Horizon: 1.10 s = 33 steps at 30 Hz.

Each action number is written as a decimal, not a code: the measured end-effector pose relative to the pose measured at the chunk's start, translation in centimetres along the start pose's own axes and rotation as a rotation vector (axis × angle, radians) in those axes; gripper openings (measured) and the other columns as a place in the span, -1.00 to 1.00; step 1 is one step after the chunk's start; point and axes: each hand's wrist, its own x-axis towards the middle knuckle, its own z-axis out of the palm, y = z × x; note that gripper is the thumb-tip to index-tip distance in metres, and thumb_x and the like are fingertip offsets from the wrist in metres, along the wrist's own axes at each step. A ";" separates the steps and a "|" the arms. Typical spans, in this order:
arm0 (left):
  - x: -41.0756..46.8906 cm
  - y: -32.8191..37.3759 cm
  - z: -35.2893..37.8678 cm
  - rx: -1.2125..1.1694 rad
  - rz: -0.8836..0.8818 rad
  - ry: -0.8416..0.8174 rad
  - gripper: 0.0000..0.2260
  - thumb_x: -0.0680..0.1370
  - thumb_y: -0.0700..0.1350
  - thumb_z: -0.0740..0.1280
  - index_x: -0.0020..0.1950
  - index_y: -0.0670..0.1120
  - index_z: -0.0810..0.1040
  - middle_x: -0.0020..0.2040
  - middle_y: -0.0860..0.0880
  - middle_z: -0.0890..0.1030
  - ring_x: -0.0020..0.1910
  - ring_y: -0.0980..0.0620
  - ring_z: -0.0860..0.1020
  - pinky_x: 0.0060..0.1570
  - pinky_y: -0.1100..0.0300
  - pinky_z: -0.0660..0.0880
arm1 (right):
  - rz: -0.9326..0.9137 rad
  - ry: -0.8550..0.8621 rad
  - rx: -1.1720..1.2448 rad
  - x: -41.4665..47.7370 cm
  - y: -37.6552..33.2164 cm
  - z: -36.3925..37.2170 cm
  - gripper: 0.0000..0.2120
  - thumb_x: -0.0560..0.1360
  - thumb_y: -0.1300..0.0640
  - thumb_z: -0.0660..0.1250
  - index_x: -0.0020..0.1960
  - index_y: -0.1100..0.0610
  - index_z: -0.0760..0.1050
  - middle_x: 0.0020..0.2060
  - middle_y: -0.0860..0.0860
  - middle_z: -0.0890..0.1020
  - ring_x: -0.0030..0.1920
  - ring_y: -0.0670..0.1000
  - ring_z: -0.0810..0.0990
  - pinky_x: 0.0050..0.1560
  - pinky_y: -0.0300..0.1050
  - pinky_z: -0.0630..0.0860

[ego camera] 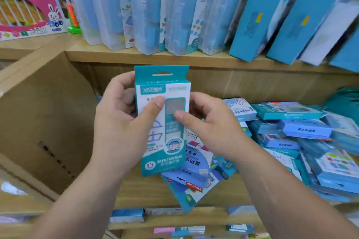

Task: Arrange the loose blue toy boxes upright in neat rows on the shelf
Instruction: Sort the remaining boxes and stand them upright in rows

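Observation:
I hold one teal and white toy box (pixel 164 153) upright in front of the middle shelf (pixel 136 186). My left hand (pixel 120 120) grips its left side, thumb across the front. My right hand (pixel 211 122) pinches its right side, thumb on the front window. Behind and to the right, a loose heap of blue toy boxes (pixel 303 141) lies flat and tilted on the shelf. Several more boxes (pixel 194 180) lie under the held one, overhanging the shelf's front edge.
A cardboard wall (pixel 46 114) bounds the shelf on the left. The upper shelf (pixel 136 56) carries upright clear plastic cases (pixel 147 15), leaning blue boxes (pixel 258 17) and a pink toy box (pixel 29 6). Lower shelves (pixel 174 217) hold small packs.

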 end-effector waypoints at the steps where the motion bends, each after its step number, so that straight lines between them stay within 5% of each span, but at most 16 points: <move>1: -0.1 0.1 1.0 -0.026 -0.008 -0.033 -0.67 0.42 -0.06 0.42 0.15 0.12 0.48 0.00 0.13 0.72 -0.04 0.11 0.71 -0.18 0.13 0.67 | 0.005 0.026 0.041 -0.7 0.2 -1.0 -0.81 0.54 0.08 0.42 0.13 0.08 0.61 -0.03 -0.01 0.71 -0.04 0.09 0.65 0.03 0.11 0.60; 5: -1.1 -0.4 6.0 -0.032 -0.017 -0.141 -0.68 0.45 -0.05 0.53 0.14 0.10 0.54 -0.02 0.05 0.72 -0.06 0.05 0.70 -0.12 0.09 0.66 | 0.019 0.163 0.110 -4.5 2.1 -5.9 -0.81 0.50 0.01 0.43 0.09 0.01 0.61 -0.04 0.06 0.69 0.01 0.28 0.59 0.04 0.38 0.52; 10: -3.7 -0.7 14.6 -0.040 -0.038 -0.274 -0.80 0.44 -0.03 0.48 0.02 -0.03 0.65 -0.07 0.02 0.73 -0.13 0.03 0.67 -0.11 0.15 0.60 | 0.054 0.296 0.145 -10.2 4.5 -14.0 -0.83 0.50 0.09 0.41 0.09 0.05 0.64 -0.02 0.07 0.71 0.02 0.30 0.59 0.09 0.37 0.52; 17: -8.4 -0.1 29.7 -0.025 0.007 -0.381 -0.77 0.39 0.11 0.47 0.00 0.08 0.67 -0.10 -0.08 0.70 -0.19 -0.35 0.55 -0.15 -0.30 0.55 | 0.077 0.427 -0.022 -18.4 8.3 -27.7 -0.71 0.45 -0.10 0.42 0.15 -0.10 0.64 0.01 0.06 0.67 -0.03 0.26 0.61 0.02 0.35 0.54; 24: -12.4 0.4 43.7 0.013 -0.076 -0.550 -0.77 0.44 -0.04 0.50 -0.03 0.27 0.58 -0.23 0.10 0.63 -0.39 0.13 0.44 -0.34 0.21 0.42 | 0.145 0.552 -0.169 -25.6 13.1 -39.5 -0.75 0.52 -0.07 0.35 0.20 -0.15 0.59 0.04 -0.05 0.64 -0.08 0.02 0.65 -0.02 0.21 0.62; 29: -11.7 -1.2 50.5 0.203 -0.045 -0.587 -0.86 0.47 0.01 0.47 -0.01 0.16 0.60 -0.19 0.11 0.62 -0.29 -0.05 0.61 -0.20 -0.08 0.59 | 0.247 0.597 -0.320 -27.6 17.7 -43.2 -0.76 0.58 -0.02 0.36 0.24 -0.12 0.55 0.02 -0.09 0.59 -0.08 -0.13 0.60 -0.06 -0.06 0.56; 33: -11.3 -3.3 53.9 0.406 -0.032 -0.608 -0.86 0.50 -0.07 0.51 0.01 0.03 0.61 -0.25 0.13 0.62 -0.25 0.05 0.64 -0.12 -0.07 0.61 | 0.338 0.635 -0.397 -28.3 20.5 -41.6 -0.50 0.57 0.01 0.36 0.48 -0.11 0.34 0.20 -0.11 0.50 0.06 -0.14 0.58 0.08 -0.02 0.60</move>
